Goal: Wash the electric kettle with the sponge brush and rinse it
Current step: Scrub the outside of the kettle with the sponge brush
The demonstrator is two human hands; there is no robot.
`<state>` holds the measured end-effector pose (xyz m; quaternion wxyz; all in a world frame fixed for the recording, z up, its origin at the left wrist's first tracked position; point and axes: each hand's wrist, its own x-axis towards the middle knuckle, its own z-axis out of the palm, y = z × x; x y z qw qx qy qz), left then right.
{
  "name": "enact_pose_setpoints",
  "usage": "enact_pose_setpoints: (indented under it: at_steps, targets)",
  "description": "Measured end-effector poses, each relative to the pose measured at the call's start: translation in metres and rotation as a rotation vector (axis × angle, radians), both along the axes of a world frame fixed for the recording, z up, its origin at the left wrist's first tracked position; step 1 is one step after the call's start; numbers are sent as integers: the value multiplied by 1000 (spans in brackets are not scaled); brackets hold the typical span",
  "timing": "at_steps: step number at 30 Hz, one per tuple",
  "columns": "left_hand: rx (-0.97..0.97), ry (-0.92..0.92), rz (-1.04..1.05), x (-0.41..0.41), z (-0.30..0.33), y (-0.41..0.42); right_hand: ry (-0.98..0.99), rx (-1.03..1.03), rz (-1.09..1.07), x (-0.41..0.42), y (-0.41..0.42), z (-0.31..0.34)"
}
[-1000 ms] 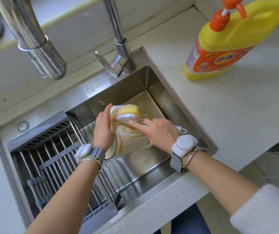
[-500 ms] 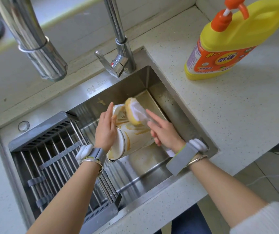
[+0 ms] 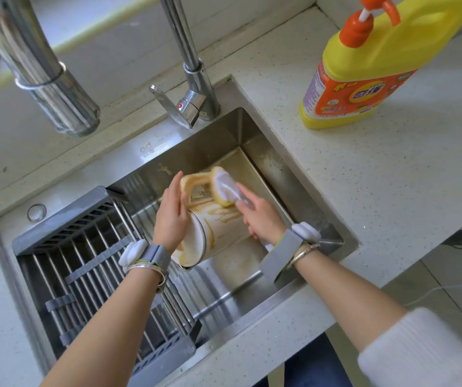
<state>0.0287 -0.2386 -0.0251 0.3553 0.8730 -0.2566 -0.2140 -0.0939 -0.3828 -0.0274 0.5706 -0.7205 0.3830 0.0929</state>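
White electric kettle smeared with yellow-brown grime point(image 3: 218, 227), lying on its side inside the stainless steel sink point(image 3: 255, 127); long axis tilted, rimmed end toward the near-left, handle up at the far end. Left hand point(image 3: 171, 216) flat against its left flank, fingers straight and together. Right hand point(image 3: 260, 216) curled round the yellow-and-white sponge brush point(image 3: 222, 188), sponge pressed beside the handle. Left of the kettle, grey drying rack point(image 3: 90, 263); far right, yellow detergent bottle point(image 3: 363, 74).
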Motion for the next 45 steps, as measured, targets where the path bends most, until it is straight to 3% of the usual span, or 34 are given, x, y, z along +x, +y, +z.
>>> enact_pose_setpoints:
  at_steps: [5, 11, 15, 21, 25, 30, 32, 36, 39, 41, 45]
  targets:
    - [31, -67, -94, 4, -3, -2, 282, -32, -39, -10, -23, -13]
    - [27, -58, -33, 5, -6, 2, 339, 265, 37, -13, -35, -3]
    - [4, -103, -119, -2, -5, 6, 378, 237, 100, -5, -51, -2]
    - [-28, -207, -392, -5, -3, 5, 336, 150, 118, -4, -48, -11]
    - [-27, -248, -246, 0, -4, 3, 358, 118, 214, -28, -42, -10]
    - [-26, -110, 23, 2, -1, -13, 230, 95, 63, -39, -45, 6]
    - [-2, -21, -52, 3, 3, -21, 196, 48, 49, -40, -42, 16]
    - [211, -11, -305, -16, -8, -27, 157, -36, -22, -45, -32, 23]
    - [92, 34, -147, -30, -15, -29, 144, -50, -53, -52, -33, 28]
    - [126, -6, -51, -28, -12, -31, 152, -51, -37, -58, -33, 31]
    - [225, -164, -178, -25, -7, -27, 127, -48, -74, -70, -28, 35]
